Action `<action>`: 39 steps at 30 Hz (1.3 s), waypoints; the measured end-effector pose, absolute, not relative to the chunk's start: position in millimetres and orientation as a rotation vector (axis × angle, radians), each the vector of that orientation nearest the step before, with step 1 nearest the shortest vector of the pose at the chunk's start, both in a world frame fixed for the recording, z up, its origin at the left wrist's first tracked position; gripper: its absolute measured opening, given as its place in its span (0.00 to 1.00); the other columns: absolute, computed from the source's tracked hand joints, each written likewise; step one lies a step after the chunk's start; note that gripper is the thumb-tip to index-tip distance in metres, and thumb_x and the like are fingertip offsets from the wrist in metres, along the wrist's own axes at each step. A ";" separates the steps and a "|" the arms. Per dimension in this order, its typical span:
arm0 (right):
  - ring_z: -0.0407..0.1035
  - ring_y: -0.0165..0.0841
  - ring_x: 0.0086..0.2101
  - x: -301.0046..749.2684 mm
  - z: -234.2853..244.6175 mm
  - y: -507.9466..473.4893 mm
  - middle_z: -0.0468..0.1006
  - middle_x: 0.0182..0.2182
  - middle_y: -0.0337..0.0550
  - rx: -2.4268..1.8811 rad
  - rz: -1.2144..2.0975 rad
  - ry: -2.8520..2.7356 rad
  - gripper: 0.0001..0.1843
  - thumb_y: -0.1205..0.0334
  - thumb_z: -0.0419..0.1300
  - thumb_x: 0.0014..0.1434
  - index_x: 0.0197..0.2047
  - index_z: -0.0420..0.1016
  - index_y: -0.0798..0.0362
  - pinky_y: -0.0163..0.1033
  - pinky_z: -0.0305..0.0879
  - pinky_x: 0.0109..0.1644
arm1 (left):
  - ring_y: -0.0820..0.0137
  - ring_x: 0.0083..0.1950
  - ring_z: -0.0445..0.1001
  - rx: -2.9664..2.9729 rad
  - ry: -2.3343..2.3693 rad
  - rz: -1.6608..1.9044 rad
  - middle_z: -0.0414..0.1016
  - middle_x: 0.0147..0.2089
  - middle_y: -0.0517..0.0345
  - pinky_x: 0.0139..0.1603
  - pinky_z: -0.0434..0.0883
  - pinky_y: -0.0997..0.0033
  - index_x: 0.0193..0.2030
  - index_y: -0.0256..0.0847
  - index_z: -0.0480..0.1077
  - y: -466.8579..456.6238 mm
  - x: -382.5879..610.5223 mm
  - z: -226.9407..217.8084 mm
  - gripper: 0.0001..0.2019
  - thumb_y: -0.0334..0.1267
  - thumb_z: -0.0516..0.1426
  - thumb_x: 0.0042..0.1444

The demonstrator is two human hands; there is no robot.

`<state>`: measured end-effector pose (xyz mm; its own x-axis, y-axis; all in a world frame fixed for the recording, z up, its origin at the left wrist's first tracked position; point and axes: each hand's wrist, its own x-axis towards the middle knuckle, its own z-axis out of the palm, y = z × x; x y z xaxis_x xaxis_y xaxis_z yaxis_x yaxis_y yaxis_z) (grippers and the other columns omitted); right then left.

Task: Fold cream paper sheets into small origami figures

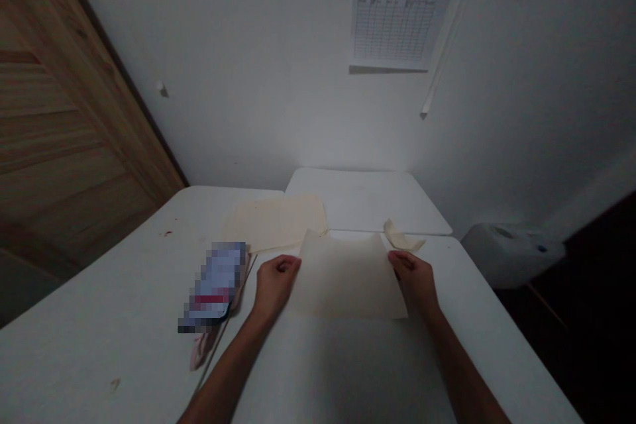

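Note:
A pale cream sheet of paper (348,278) is stretched between my two hands above the white table. My left hand (275,285) pinches its left edge, thumb and fingers closed together. On the opposite edge my right hand (413,278) has the same pinching grip. The sheet's top edge dips in a shallow curve at the middle. Behind my left hand lies a larger cream sheet (278,218), flat on the table. A small curled strip of paper (401,238) rests just beyond my right hand.
Left of my left arm, a pixelated phone-like object (216,288) lies on a pinkish cloth item (199,350). The white tables (124,318) meet at seams. A printed chart (397,26) hangs on the wall. A white plastic container (511,252) stands right of the table; a wooden door (74,93) is at left.

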<state>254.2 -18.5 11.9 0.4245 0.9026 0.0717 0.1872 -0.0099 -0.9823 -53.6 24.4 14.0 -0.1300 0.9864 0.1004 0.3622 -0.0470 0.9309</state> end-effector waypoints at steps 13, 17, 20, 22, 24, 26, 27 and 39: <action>0.74 0.39 0.29 269.2 1.4 -15.2 0.81 0.29 0.47 -1.621 0.710 -1.166 0.20 0.45 0.63 0.48 0.33 0.80 0.55 0.38 0.67 0.30 | 0.72 0.26 0.70 1.080 1.324 1.313 0.77 0.26 0.57 0.26 0.62 0.76 0.31 0.36 0.77 30.7 -55.9 13.4 0.14 0.44 0.66 0.39; 0.70 0.34 0.24 277.1 0.9 -12.3 0.79 0.25 0.43 -1.591 0.687 -1.156 0.22 0.44 0.63 0.48 0.34 0.78 0.56 0.35 0.63 0.26 | 0.73 0.24 0.69 1.114 1.343 1.333 0.76 0.25 0.57 0.23 0.61 0.76 0.30 0.36 0.77 30.7 -58.0 20.8 0.14 0.45 0.65 0.40; 0.66 0.30 0.21 278.7 6.1 -13.3 0.77 0.22 0.41 -1.521 0.700 -1.096 0.24 0.43 0.64 0.48 0.36 0.77 0.57 0.33 0.59 0.23 | 0.70 0.30 0.72 1.220 1.365 1.395 0.77 0.29 0.56 0.28 0.64 0.76 0.29 0.37 0.77 29.9 -59.8 28.5 0.14 0.46 0.65 0.40; 0.60 0.27 0.15 276.5 11.9 -15.7 0.74 0.17 0.39 -1.459 0.769 -1.046 0.26 0.42 0.63 0.50 0.38 0.76 0.58 0.32 0.54 0.18 | 0.72 0.25 0.70 1.242 1.380 1.393 0.75 0.24 0.58 0.24 0.62 0.76 0.30 0.36 0.77 28.0 -59.6 34.3 0.15 0.47 0.65 0.41; 0.55 0.24 0.12 273.0 17.7 -18.5 0.76 0.18 0.40 -1.385 0.819 -1.018 0.26 0.42 0.63 0.51 0.41 0.73 0.57 0.31 0.50 0.15 | 0.76 0.18 0.63 1.224 1.366 1.366 0.72 0.19 0.61 0.19 0.57 0.77 0.33 0.35 0.77 25.1 -58.4 39.9 0.18 0.49 0.65 0.43; 0.58 0.25 0.13 270.3 22.1 -20.9 0.80 0.26 0.46 -1.266 0.851 -0.999 0.24 0.43 0.64 0.50 0.39 0.71 0.55 0.32 0.53 0.15 | 0.79 0.15 0.58 1.206 1.307 1.353 0.75 0.23 0.58 0.16 0.52 0.78 0.35 0.34 0.76 22.4 -57.3 43.7 0.19 0.50 0.64 0.44; 0.62 0.26 0.14 269.8 23.6 -21.9 0.81 0.31 0.48 -1.203 0.877 -0.992 0.22 0.44 0.65 0.50 0.37 0.71 0.54 0.32 0.56 0.16 | 0.80 0.15 0.57 1.198 1.269 1.357 0.78 0.27 0.55 0.15 0.51 0.78 0.36 0.35 0.75 21.4 -57.1 44.4 0.19 0.50 0.64 0.44; 0.62 0.27 0.19 290.6 15.5 -23.7 0.70 0.17 0.34 -1.416 1.013 -1.156 0.18 0.48 0.66 0.47 0.29 0.74 0.56 0.32 0.58 0.23 | 0.79 0.14 0.56 1.204 1.321 1.146 0.64 0.14 0.64 0.16 0.50 0.78 0.28 0.34 0.75 25.1 -63.3 38.7 0.17 0.47 0.67 0.38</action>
<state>290.6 -23.7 15.5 0.1904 0.9816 -0.0116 0.1401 -0.0388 -0.9894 -63.3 25.1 38.7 -0.0344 0.9974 -0.0633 0.0782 0.0658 0.9948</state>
